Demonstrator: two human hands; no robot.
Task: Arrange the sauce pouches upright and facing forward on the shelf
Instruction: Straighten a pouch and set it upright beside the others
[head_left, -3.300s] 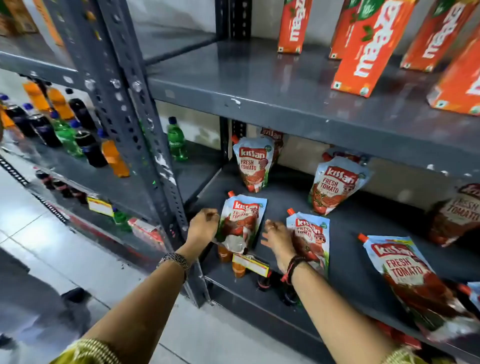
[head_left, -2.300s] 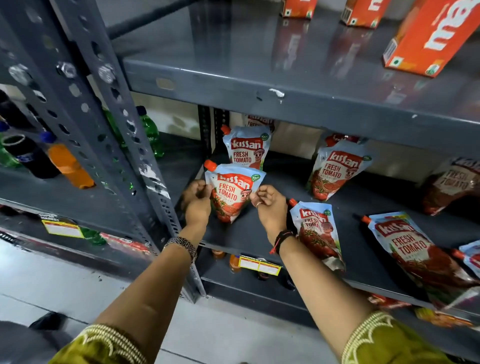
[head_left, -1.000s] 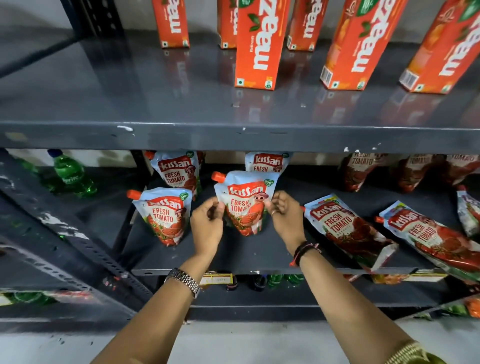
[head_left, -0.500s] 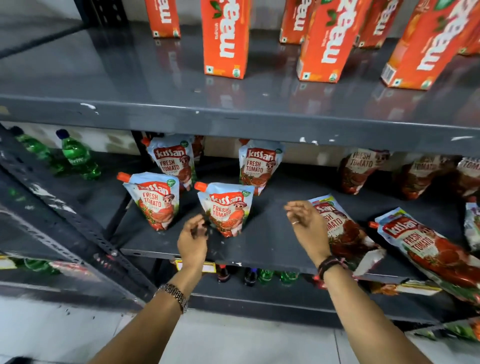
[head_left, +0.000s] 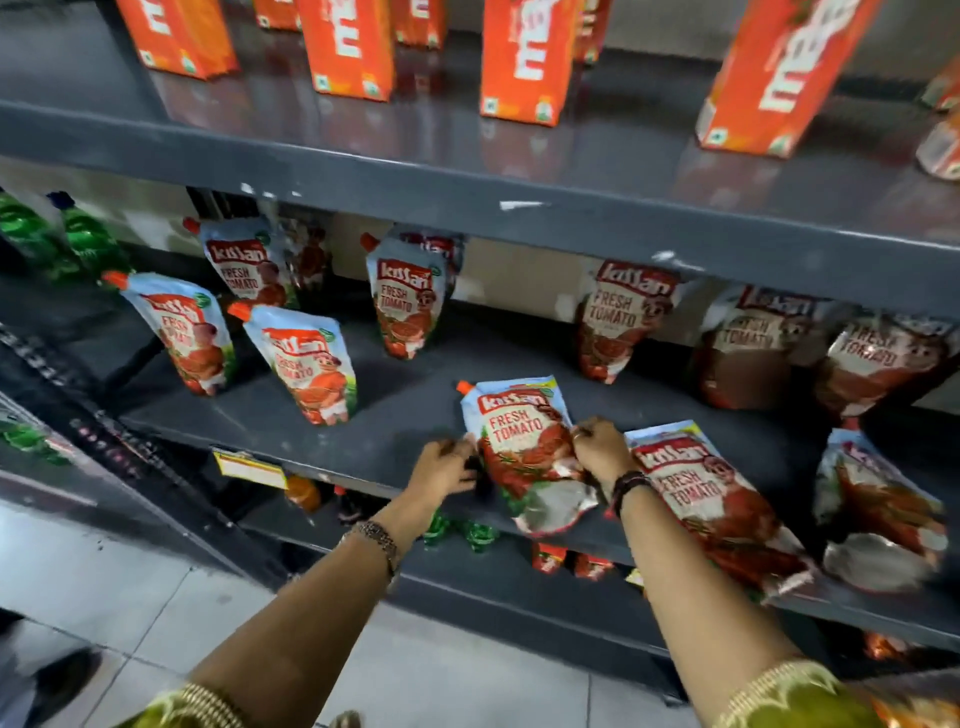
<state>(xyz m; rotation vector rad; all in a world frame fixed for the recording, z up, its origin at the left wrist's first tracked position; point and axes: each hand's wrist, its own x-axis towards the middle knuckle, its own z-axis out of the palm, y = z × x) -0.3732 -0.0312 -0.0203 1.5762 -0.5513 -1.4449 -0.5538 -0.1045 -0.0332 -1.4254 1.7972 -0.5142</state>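
On the grey shelf (head_left: 395, 415), near its front edge, a tomato sauce pouch (head_left: 524, 452) leans back with its label forward; the left hand (head_left: 441, 465) pinches its left edge and the right hand (head_left: 597, 449) grips its right edge, fingers closed on it; two more pouches (head_left: 717, 509) lie flat to its right; others (head_left: 301, 361) stand upright further left.

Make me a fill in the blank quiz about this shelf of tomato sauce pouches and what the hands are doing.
1. The left hand and right hand grip one lying pouch by its two ____.
2. The cartons on the upper shelf are coloured ____.
3. The spout cap on the gripped pouch is coloured ____.

Missing words: sides; orange; orange
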